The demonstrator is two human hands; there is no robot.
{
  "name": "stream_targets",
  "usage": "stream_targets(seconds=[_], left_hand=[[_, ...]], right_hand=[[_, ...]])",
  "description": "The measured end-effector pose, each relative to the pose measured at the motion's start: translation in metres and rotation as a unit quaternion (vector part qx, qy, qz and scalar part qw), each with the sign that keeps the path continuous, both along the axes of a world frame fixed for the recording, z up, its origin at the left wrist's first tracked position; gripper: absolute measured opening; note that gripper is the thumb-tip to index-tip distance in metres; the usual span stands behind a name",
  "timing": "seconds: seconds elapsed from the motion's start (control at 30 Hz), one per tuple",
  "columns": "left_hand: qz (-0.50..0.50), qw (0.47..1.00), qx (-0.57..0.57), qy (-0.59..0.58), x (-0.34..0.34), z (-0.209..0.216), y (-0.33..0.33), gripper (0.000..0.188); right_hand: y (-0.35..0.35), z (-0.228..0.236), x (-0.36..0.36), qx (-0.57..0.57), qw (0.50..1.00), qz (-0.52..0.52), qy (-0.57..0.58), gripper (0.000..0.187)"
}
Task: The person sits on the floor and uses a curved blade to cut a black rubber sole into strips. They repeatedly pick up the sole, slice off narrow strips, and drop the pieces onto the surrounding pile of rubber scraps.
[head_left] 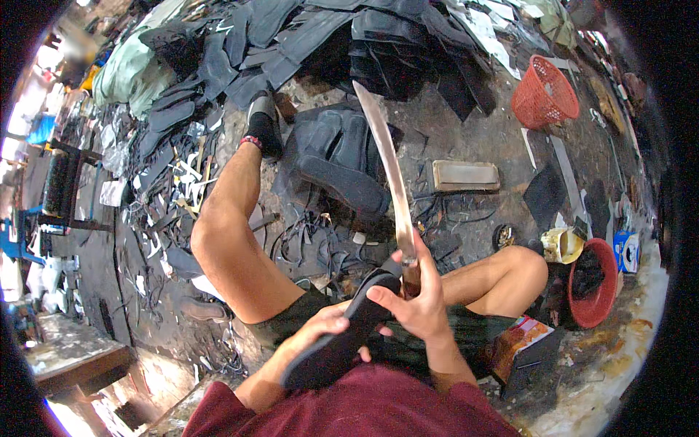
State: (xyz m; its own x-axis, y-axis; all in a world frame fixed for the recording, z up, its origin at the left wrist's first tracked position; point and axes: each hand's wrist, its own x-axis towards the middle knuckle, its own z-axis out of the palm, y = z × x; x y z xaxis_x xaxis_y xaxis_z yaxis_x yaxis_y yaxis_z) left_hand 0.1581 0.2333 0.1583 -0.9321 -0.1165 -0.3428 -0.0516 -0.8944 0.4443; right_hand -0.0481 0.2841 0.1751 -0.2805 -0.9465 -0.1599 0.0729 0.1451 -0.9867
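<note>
My left hand (322,325) is closed around the side of a black shoe sole (324,357), which I hold tilted in front of my maroon shirt. My right hand (424,302) grips the handle of a long curved knife (392,164). The blade points up and away from me, over the floor. My right thumb also rests against the far end of the sole, close to the knife handle. The fingers beneath the sole are partly hidden. Beyond my lap lies a stack of black sole pieces (338,156) on dark sheeting.
A rectangular sharpening-stone-like block (466,176) lies right of the blade. Red baskets (545,95) (593,288) stand at right. Heaped black pieces (291,36) fill the far side; scraps (193,171) litter the left floor. A wooden bench (80,368) stands lower left.
</note>
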Motion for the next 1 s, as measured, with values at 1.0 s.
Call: stream_targets(seconds=[1.0], left_hand=[[0.557,0.824,0.017,-0.101,-0.054,0.072,-0.071,0.044]], right_hand=[[0.078,-0.036,0.011,-0.085,0.95,-0.045,0.297,0.036]])
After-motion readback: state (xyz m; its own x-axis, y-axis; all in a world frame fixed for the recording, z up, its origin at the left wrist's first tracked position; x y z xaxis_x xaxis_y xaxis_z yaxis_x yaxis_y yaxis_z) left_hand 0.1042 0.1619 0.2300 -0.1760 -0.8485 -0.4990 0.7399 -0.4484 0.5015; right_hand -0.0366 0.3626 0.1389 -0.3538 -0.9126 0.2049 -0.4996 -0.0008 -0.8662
